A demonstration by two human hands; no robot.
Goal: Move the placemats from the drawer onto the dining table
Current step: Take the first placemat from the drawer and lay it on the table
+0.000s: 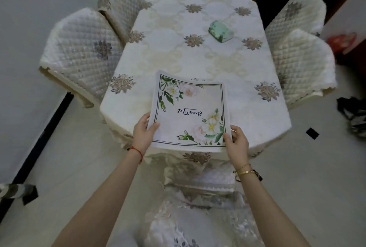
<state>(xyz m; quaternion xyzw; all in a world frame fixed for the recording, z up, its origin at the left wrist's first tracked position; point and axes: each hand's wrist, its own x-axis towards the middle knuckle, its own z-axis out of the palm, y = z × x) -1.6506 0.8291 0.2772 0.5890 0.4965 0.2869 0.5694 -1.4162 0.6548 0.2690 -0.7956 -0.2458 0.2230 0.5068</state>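
- We grip one placemat (190, 112), printed "Beautiful", left hand (143, 133) and right hand (236, 141) pinching its near corners over the dining table (198, 52) near edge.
- One green box (220, 31) sits toward the far right corner.

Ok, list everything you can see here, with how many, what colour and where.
placemat: one in view, white with floral print and dark border, near end of the table, held at both near corners
dining table: one, cream cloth with floral motifs, centre
green packet: one, far right part of the table
chairs: five, cream quilted covers, two on each side, one at the near end
red item: one, floor, far right
left hand: grip on the placemat's left corner, red string at wrist
right hand: grip on the right corner, gold bracelets
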